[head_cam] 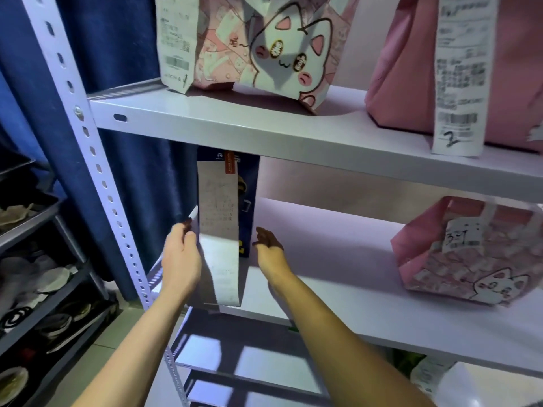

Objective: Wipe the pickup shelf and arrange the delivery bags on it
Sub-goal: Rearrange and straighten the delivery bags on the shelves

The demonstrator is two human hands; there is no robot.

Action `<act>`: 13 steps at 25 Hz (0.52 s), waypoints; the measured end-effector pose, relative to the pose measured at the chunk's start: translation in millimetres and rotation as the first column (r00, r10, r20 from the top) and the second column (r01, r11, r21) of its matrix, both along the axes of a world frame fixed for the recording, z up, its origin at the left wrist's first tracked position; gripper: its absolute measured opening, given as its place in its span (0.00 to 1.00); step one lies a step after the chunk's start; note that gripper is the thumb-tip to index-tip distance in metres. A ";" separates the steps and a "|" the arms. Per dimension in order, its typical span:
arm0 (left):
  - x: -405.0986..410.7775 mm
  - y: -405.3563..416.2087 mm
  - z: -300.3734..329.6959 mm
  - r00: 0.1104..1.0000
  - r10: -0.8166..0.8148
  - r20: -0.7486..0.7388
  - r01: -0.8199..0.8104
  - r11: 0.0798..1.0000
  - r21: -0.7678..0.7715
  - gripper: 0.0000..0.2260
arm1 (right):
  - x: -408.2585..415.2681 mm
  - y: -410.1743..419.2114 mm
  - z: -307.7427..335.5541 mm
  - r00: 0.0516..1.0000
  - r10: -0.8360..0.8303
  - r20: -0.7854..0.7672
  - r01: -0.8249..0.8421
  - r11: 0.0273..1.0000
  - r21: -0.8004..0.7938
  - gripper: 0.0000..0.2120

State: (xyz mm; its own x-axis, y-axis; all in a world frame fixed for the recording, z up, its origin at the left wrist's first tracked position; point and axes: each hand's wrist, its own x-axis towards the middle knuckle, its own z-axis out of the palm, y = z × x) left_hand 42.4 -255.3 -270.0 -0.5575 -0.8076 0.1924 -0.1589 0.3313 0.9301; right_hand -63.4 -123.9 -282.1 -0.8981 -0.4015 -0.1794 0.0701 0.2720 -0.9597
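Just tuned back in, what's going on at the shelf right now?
A person is setting a dark blue bag at the left end of the middle shelf. The left hand pinches the long receipt hanging down the bag's front, while the right hand sits at the bag's right side, fingers relaxed. A pink cat bag stands further right on the same shelf. Two more pink bags, a cat-print bag and a plain bag, sit on the upper shelf. No cloth is visible.
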 end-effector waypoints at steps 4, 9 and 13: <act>6.3 45.0 21.8 0.980 -0.032 -0.194 -0.010 0.977 -0.214 0.13 | -0.2 63.7 2.4 0.997 -0.055 -0.061 0.051 0.997 -0.066 0.17; -22.8 135.5 12.4 0.950 -0.300 -0.089 0.285 0.946 -0.153 0.13 | -12.5 171.2 2.1 0.976 -0.131 -0.174 0.123 0.991 -0.053 0.13; -54.2 218.4 -7.7 0.875 -0.485 -0.009 0.480 0.868 -0.124 0.11 | -25.6 273.4 -3.7 0.969 -0.224 -0.100 0.217 0.973 -0.074 0.12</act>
